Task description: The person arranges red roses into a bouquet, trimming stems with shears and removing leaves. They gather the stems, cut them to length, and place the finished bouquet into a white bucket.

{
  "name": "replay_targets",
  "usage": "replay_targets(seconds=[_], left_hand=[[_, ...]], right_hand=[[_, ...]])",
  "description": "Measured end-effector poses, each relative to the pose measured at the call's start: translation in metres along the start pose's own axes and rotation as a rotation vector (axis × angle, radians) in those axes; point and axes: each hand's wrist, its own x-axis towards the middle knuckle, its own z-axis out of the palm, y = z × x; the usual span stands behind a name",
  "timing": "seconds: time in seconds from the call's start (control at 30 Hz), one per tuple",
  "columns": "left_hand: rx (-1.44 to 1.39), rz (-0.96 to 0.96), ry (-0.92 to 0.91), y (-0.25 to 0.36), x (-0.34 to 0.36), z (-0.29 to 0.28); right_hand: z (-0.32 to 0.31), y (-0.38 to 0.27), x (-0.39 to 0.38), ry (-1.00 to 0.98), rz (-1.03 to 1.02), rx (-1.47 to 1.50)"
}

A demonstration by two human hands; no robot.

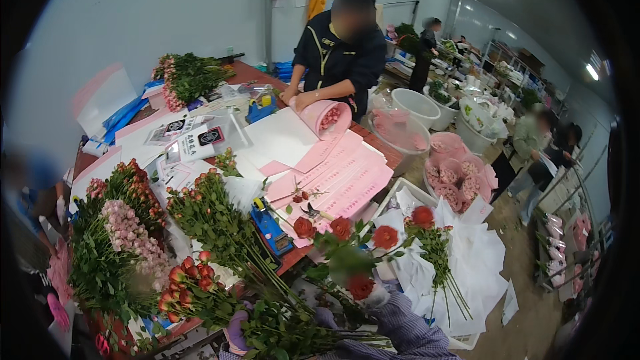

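Observation:
My left hand (237,331), in a purple glove, is closed around green rose stems (287,323) at the table's near edge. My right hand (375,295), in a light glove with a checked sleeve behind it, grips a bunch of red roses (360,286) held up over the table corner. Other heads of the bunch (385,237) fan out above it. A bunch of red-and-yellow rosebuds (190,280) lies just left of my left hand.
Across the table a person in dark clothes rolls pink paper (327,117) around pink roses. Pink paper sheets (337,177), pruners (313,212) and a blue tape dispenser (270,227) lie mid-table. Flower bunches (127,227) fill the left. White wrapping sheets (467,260), wrapped bouquets (457,180) and buckets (417,103) stand on the right.

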Motion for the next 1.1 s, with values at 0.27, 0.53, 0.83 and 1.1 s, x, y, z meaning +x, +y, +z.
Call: replay_targets(seconds=[0.27,0.53,0.83,1.1], left_hand=[[0.592,0.432,0.027,0.017,-0.008,-0.019],[0.606,0.330,0.114,0.034,-0.034,-0.039],[0.569,0.178,0.470,0.013,-0.105,-0.061],[0.632,0.206,0.622,0.038,-0.131,-0.070]], right_hand=[[0.199,-0.092,-0.069,-1.278,0.557,3.079],[0.068,-0.143,0.039,-1.151,0.811,3.481],[-0.224,0.184,0.245,0.148,-0.378,3.107],[-0.245,0.185,0.283,-0.211,-0.302,2.708]])
